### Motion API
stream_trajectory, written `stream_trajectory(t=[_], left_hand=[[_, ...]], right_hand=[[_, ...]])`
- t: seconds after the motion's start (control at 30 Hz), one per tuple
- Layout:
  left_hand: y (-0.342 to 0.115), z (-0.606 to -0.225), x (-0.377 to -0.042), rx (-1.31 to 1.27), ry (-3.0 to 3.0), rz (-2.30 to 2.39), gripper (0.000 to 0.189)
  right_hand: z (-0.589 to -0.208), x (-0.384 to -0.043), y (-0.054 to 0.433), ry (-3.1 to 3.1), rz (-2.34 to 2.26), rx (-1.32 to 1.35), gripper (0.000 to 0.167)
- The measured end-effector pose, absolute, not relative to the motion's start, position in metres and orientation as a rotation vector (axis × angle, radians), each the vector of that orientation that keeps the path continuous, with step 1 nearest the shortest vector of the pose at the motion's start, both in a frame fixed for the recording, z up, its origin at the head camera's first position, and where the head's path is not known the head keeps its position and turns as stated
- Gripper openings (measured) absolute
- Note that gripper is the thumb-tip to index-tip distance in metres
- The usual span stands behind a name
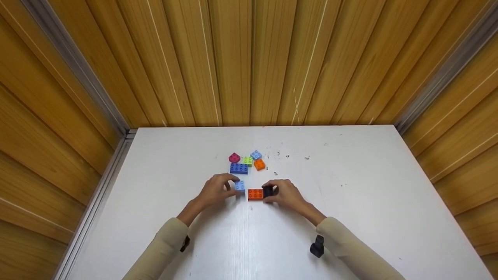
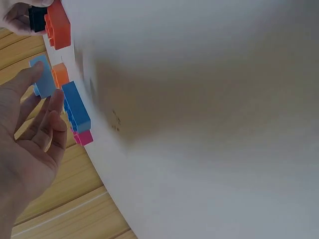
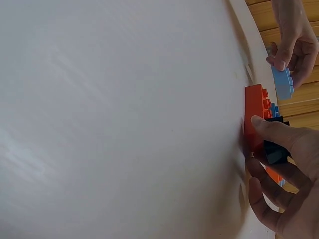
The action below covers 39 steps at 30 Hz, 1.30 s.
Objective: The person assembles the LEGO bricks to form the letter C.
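My left hand pinches a light blue building brick between thumb and fingers, its studs facing up in the head view. Just right of it, my right hand grips a red-orange brick that has a black brick on its right end. In the right wrist view the thumb lies on the side of the red-orange brick, and the black brick sits on its stud side. A small gap separates the light blue brick from the red-orange one.
Behind the hands on the white table lie a dark blue brick, a magenta brick, a lime green brick, an orange brick and another light blue brick. Yellow-brown corrugated walls enclose the table.
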<state>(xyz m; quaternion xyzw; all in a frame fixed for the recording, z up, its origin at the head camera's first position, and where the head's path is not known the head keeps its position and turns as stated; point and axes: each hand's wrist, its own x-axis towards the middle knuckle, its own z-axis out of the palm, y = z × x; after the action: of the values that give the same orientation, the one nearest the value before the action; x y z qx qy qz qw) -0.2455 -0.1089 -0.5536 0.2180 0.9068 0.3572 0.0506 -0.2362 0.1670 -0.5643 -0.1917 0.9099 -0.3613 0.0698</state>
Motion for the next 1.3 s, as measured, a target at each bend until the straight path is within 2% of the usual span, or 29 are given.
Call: stream_trajectory(t=[0.67,1.3], left_hand=[[-0.098,-0.566,-0.242,0.753,2.617,1.257,0.036],[-0.084,-0.563,-0.247,0.692,2.667,1.076,0.036]], right_hand=[[-0.561,-0.239,0.163,2.695,-1.113,-0.598,0.04],[-0.564,-0.238,0.167,2.687,-1.133,-0.598,0.039]])
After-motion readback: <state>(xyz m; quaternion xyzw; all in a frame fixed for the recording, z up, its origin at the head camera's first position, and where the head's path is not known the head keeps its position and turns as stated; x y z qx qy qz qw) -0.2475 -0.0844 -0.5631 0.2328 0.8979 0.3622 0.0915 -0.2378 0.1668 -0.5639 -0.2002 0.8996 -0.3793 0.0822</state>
